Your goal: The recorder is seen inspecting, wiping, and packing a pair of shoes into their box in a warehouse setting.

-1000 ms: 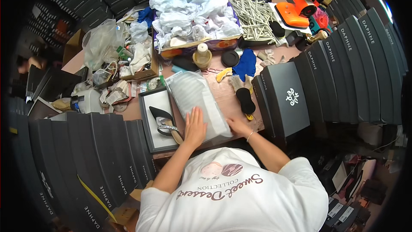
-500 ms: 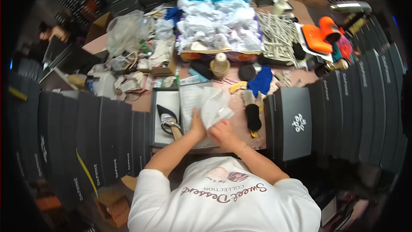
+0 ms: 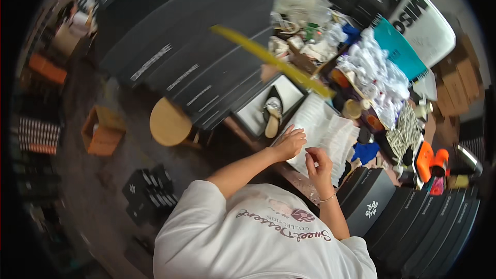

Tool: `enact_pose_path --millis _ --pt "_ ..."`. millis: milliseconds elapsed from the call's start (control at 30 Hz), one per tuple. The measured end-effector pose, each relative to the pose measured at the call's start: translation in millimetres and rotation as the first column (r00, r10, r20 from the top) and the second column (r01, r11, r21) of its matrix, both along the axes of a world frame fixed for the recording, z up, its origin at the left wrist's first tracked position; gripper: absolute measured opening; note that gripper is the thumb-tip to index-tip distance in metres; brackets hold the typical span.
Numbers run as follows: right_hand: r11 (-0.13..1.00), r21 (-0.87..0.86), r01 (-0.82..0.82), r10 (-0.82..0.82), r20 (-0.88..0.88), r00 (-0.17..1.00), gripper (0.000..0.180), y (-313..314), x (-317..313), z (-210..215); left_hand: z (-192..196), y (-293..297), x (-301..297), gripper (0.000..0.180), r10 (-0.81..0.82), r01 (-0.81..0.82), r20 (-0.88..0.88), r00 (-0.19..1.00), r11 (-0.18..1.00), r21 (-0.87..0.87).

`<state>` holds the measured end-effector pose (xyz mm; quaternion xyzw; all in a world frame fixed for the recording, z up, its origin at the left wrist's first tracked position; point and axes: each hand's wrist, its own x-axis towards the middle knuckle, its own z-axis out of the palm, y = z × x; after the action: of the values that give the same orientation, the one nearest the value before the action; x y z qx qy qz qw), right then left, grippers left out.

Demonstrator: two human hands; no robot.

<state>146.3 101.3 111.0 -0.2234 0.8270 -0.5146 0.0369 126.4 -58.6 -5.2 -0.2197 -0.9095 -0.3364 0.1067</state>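
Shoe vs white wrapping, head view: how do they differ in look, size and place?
Look: the shoe is black with a glittery strap; the white wrapping is plain and creased.
Size: the wrapping covers more area than the shoe.
Place: the shoe lies in the open box; the wrapping is spread beside it.
Shared: both are in front of the person.

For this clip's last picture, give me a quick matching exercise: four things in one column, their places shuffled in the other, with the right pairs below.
Things
1. black shoe
2. white sheet
3. orange device
4. cardboard box

Places
A. at the person's left hand and right hand
B. on the dark floor, toward the picture's left
C. inside the shallow grey-edged box
D. beside the heap of pale sticks

Right pairs: 1-C, 2-A, 3-D, 4-B
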Motion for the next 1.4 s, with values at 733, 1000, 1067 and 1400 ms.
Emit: enact_pose_path --millis 733,1000,1067,1400 --pt "0.418 0.765 -0.490 0.248 0.423 0.872 0.029 -217 1 -408 -177 -37 438 0.034 0.403 -0.949 0.913 -0.057 0.263 -0.175" --pt "0.338 0.921 -0.195 0.274 0.102 0.956 0.039 -277 -50 -486 -174 -55 433 0.027 0.428 -0.967 0.896 -0.121 0.153 -0.204" --pt "0.265 0.946 -0.189 0.240 0.125 0.963 0.043 -272 -69 -522 -177 -60 432 0.027 0.436 -0.965 0.892 -0.118 0.161 -0.206" --pt "0.633 0.754 -0.176 0.270 -0.002 0.963 0.051 -257 -88 -559 -181 -66 427 0.025 0.420 -0.968 0.902 -0.101 0.170 -0.187"
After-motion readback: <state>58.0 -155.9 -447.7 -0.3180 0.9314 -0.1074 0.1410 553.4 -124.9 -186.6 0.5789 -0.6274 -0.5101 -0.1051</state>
